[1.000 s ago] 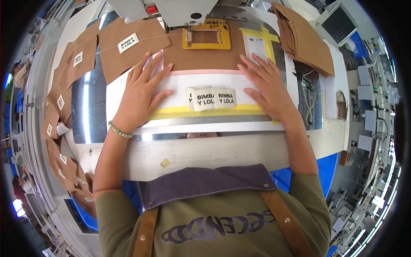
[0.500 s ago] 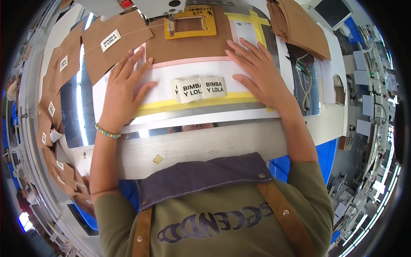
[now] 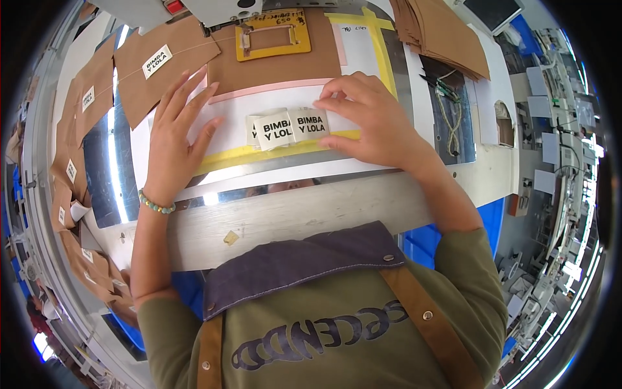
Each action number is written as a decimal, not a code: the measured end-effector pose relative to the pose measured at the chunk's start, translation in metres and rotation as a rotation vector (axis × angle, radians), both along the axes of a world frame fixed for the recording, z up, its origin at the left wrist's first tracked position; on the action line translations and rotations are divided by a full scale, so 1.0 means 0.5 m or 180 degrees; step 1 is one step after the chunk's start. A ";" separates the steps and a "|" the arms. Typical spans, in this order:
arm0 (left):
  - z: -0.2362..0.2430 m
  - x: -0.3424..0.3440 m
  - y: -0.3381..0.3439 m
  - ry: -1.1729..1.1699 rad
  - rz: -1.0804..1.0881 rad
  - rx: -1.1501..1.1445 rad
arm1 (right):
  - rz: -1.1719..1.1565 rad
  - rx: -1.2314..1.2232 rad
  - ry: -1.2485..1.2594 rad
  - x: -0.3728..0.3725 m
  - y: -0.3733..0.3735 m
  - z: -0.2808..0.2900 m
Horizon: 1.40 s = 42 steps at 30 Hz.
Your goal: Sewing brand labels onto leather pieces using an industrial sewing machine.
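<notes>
My left hand lies spread on the white sheet, fingertips at the pink strip below a brown panel, with nothing held. My right hand is curved with thumb and fingers apart beside a small group of white printed fabric labels, its thumb near their lower right corner. A yellow tape strip runs under them. A yellow rectangular frame template rests on the brown panel beneath a sewing machine head.
A chain of brown labelled pieces runs down the left. Brown panels are stacked at upper right above tangled cord and a tool. A blue bin sits below the table's edge. A monitor stands top right.
My right hand has moved down and left from the panel's edge toward the labels, its fingers curling. My left hand stays spread. The whole view has shifted slightly.
</notes>
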State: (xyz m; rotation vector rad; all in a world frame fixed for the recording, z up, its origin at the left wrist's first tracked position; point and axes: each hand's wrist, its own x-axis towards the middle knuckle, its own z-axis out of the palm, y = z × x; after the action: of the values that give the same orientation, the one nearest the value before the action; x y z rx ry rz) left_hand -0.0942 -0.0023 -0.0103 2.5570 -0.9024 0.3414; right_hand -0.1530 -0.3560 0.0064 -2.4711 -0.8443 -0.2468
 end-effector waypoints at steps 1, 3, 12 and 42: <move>0.008 -0.004 -0.004 0.0121 -0.0106 -0.0168 | 0.0060 -0.0070 0.0056 0.005 -0.003 -0.003; 0.024 -0.012 -0.014 0.0242 -0.0212 -0.0334 | 0.0120 -0.0139 0.0111 0.013 -0.006 -0.004; 0.053 -0.010 -0.079 0.1194 -0.0820 -0.0814 | 0.0096 0.0254 0.0907 0.045 0.001 0.002; 0.026 0.093 -0.089 0.0170 -0.0292 -0.0655 | -0.0541 0.0384 0.0844 0.353 0.045 0.000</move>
State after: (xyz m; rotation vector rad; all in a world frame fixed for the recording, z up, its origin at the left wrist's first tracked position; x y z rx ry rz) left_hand -0.0475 -0.0470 0.0029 2.3185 -0.9117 0.3194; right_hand 0.0236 -0.3334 0.0064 -2.3952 -0.4955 -0.0257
